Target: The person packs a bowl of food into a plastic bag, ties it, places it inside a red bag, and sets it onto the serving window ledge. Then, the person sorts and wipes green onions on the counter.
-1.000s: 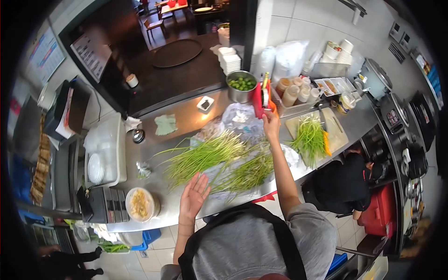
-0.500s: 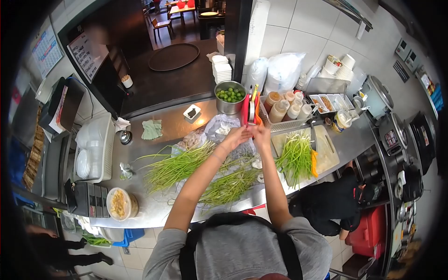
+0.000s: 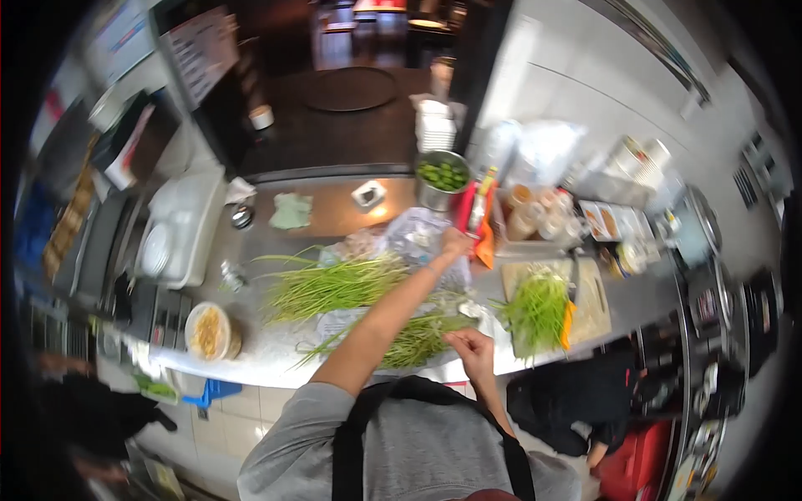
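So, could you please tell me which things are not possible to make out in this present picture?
All in the head view:
- Whether the left hand grips the red item or only touches it: blurred, fingertips hard to separate.
- Whether the right hand holds anything: curled fingers, blur.
- Writing on the wall sheet: blurred.
- Contents of the bottles: blurred.
- The person at lower left: partly lost in the dark lens border.

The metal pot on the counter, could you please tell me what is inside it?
Small green fruits, likely limes, show inside the metal pot; whatever lies beneath the top layer is covered.
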The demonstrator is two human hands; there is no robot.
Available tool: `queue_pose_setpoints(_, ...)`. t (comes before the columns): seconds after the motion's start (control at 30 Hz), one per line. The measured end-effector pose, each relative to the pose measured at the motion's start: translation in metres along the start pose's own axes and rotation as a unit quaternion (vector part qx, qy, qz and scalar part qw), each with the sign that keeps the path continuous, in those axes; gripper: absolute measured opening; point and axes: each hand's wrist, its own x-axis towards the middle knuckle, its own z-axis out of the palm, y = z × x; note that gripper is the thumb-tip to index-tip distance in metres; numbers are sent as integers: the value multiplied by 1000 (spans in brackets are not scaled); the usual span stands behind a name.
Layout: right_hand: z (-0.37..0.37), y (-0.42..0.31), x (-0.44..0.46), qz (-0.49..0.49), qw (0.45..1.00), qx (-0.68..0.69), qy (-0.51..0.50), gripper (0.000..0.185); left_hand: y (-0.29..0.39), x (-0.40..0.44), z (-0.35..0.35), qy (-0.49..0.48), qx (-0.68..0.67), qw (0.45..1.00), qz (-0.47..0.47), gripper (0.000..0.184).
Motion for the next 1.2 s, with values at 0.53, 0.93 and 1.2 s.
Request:
queue_pose_setpoints(0.53,69,-14,-16,69,975,143,-153,17,138,-186,-187,29,-241,850,467,14)
queue_pose_setpoints(0.93,342,-40,14,105,863,77,-488,18,15,-448,-506,579,412,638,297,38)
queue_pose_setpoints(1.2,438,19,27,202,817,-71,-536,21,-91,-438,-558,538,263,780,182,29)
